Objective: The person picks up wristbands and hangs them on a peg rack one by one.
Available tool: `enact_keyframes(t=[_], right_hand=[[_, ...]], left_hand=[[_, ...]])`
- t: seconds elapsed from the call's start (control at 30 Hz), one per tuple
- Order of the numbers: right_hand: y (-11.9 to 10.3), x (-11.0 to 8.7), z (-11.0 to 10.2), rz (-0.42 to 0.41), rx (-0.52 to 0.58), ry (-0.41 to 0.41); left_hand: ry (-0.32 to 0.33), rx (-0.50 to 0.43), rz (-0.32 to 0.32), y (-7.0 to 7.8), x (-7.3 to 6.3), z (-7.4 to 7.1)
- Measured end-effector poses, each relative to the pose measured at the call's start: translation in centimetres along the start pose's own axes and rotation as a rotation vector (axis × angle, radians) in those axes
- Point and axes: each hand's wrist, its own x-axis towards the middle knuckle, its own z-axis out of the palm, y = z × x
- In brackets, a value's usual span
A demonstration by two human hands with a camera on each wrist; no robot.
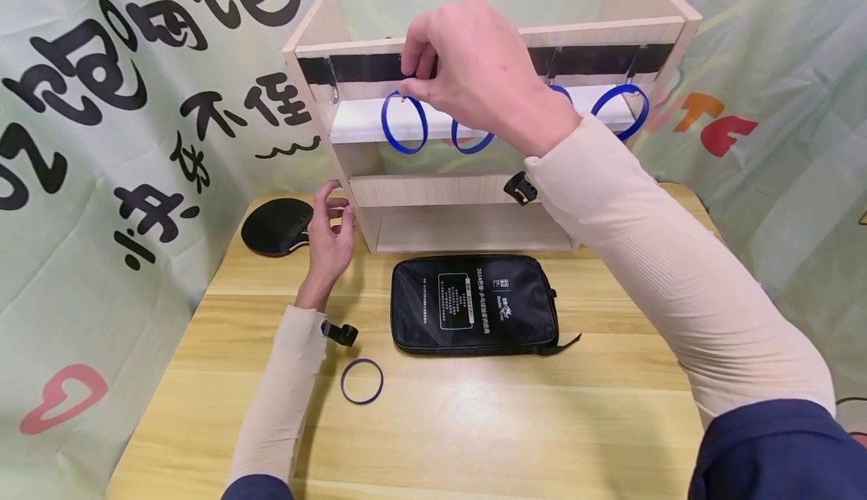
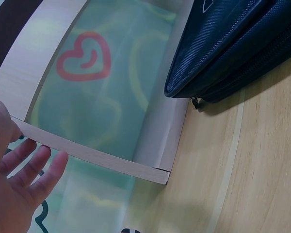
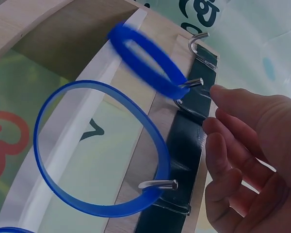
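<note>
My right hand (image 1: 474,71) is raised at the front of a wooden rack (image 1: 603,35), its fingers bent and holding nothing. Right by its fingertips a blue ring (image 3: 173,91) hangs from a metal hook (image 3: 194,83), blurred in the right wrist view. Another blue ring (image 3: 104,210) hangs on the neighbouring hook, and more hang along the row, one of them a blue ring (image 1: 643,112) at the far right. Down at the rack's left side panel (image 2: 97,158), my left hand (image 1: 330,248) has its loosely curved fingers right at the edge. The leftmost hook (image 1: 333,82) bears no ring.
A single blue ring (image 1: 362,403) lies on the table (image 1: 528,425) near my left forearm. In front of the rack is a black zip case (image 1: 474,304). A black table tennis bat (image 1: 274,227) lies left of the rack. Printed cloth (image 1: 169,259) hangs behind.
</note>
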Motion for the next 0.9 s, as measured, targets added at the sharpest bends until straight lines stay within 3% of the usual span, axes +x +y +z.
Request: enact_keyframes(t=[0.1,0.33,0.53,0.9], right_hand=[[0.1,-0.3,0.2,-0.025,0.004,0.020],[0.4,-1.6,0.7,-0.052,0.010,0.044],[0.0,-3.3,1.1,-0.064,-0.012,0.066],[-0.2,-5.1,3.0,-0.179,-0.017,0.122]], left_hand=[[-0.002,0.003,-0.003,-0.2,0.0,0.1],[-0.021,0.013,-0.024,-2.3,0.1,0.1],[-0.037,0.017,-0.011,-2.3,0.3,-0.3],[-0.040,0.032,-0.010,-2.4,0.4,-0.5]])
